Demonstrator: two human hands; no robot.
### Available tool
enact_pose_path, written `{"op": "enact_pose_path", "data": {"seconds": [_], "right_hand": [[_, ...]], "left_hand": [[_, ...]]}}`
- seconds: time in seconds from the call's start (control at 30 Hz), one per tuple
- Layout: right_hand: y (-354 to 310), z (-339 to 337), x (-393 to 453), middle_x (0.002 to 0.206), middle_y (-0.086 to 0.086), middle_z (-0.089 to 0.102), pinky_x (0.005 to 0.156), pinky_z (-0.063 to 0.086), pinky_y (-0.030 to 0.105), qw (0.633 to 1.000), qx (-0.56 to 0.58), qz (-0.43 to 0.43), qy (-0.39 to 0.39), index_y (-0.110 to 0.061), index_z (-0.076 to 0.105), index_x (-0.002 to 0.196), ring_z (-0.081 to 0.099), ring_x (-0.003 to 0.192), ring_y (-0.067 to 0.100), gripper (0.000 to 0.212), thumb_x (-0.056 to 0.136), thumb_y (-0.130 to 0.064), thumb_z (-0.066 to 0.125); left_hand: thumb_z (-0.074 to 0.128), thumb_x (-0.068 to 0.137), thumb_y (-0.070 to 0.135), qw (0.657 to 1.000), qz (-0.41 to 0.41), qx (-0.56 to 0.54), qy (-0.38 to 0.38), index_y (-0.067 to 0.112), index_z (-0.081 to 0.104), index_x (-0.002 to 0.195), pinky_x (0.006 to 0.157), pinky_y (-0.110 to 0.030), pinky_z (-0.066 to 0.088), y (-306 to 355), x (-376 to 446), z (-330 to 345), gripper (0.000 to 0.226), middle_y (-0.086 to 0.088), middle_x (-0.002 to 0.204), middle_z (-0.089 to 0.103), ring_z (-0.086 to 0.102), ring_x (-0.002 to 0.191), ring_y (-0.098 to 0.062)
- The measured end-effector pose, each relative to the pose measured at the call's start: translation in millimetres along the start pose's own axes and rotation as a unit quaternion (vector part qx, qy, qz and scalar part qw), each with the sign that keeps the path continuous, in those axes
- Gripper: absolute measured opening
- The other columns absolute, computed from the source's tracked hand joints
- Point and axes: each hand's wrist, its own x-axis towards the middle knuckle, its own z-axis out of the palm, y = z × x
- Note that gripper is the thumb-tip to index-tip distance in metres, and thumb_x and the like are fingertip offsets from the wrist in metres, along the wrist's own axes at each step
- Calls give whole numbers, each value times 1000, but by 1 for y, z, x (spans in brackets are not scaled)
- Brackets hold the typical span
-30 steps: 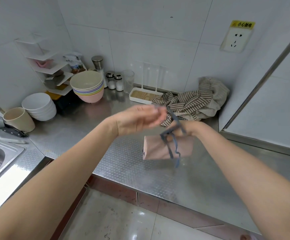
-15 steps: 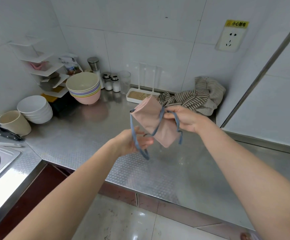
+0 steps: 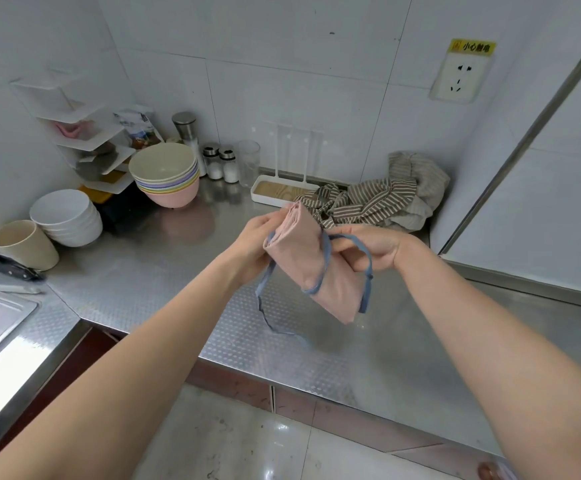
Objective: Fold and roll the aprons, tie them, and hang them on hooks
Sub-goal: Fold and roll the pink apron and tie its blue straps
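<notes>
Above the steel counter [image 3: 143, 278], we now hold the rolled pink apron [image 3: 311, 268] up in the air, tilted, whereas a second ago it hung low from its blue tie strap [image 3: 320, 271]. The strap now loops round the roll, so we judge the tying nearly done and hanging next. Our left hand [image 3: 252, 244] grips the roll's far upper end; our right hand [image 3: 374, 245] pinches the strap just right of it. A striped apron [image 3: 368, 202] lies crumpled far right, still unfolded.
</notes>
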Motion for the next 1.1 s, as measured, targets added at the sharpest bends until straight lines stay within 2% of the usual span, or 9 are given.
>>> {"op": "enact_pose_path", "data": {"seconds": [0.1, 0.2, 0.33, 0.4, 0.53, 0.7, 0.83, 0.97, 1.1], "right_hand": [[-2, 4, 4, 83, 3, 73, 73, 57, 25, 990, 99, -87, 48, -12, 76, 79, 70, 79, 14, 17, 63, -9, 70], [-7, 8, 19, 77, 4, 70, 69, 55, 23, 965, 113, -123, 200, -2, 65, 96, 67, 70, 13, 21, 88, 9, 49], [-3, -1, 32, 89, 13, 65, 63, 36, 25, 868, -311, -52, 383, -2, 69, 103, 51, 81, 17, 25, 89, 4, 49], [1, -2, 31, 86, 2, 66, 56, 33, 19, 821, -475, -4, 315, -7, 71, 102, 48, 81, 15, 29, 87, 3, 48], [8, 9, 23, 55, -15, 50, 49, 31, 8, 833, -532, 65, 138, -19, 57, 58, 39, 61, 6, 38, 83, 8, 48], [16, 15, 16, 98, 27, 64, 88, 47, 51, 897, -422, 122, 51, -3, 68, 87, 49, 83, 20, 11, 80, -13, 69], [11, 15, 10, 76, -1, 71, 71, 54, 23, 961, -254, 111, 1, -15, 72, 73, 65, 72, 11, 28, 88, 3, 56], [6, 12, 10, 71, -2, 72, 71, 55, 21, 979, -180, 98, -21, -16, 75, 63, 68, 67, 8, 44, 89, 8, 50], [4, 15, 7, 71, -2, 72, 70, 56, 21, 989, -125, 81, -7, -14, 75, 65, 68, 66, 9, 43, 90, 8, 47]], "left_hand": [[37, 95, 1, 992, -27, 13, 119, 12, 43, 63, 40, -15, 26, -19, 7, 6, 35, -1, 51, 43, 33, 50, -13], [37, 97, 9, 959, -103, 204, 165, 10, 42, 57, 32, -13, 18, -49, 6, 17, 40, -3, 52, 39, 27, 43, -14], [40, 95, 11, 883, -119, 454, -9, 0, 69, 90, 42, -20, 32, -58, 1, 30, 32, -6, 65, 50, 40, 51, -16], [41, 96, 14, 835, -72, 536, -102, 4, 71, 97, 50, -16, 32, -48, -1, 36, 31, -6, 76, 53, 42, 57, -14], [46, 97, 23, 781, -18, 586, -214, 11, 69, 92, 50, -11, 31, -13, 0, 38, 27, 4, 65, 53, 39, 53, -5], [54, 94, 25, 831, -30, 511, -217, 11, 67, 82, 45, -10, 30, 24, 7, 20, 23, 3, 56, 38, 34, 48, -4], [55, 93, 26, 877, -74, 446, -164, 12, 59, 70, 48, -16, 34, 13, 5, -2, 27, 0, 58, 45, 40, 52, -9], [50, 95, 17, 966, -151, 154, -145, 0, 63, 88, 63, -20, 53, -15, -2, -16, 22, -5, 76, 68, 63, 65, -10], [45, 96, 6, 982, -141, 117, -55, 0, 60, 101, 66, -23, 53, -38, -5, -31, 17, -9, 88, 63, 61, 71, -14]]}}
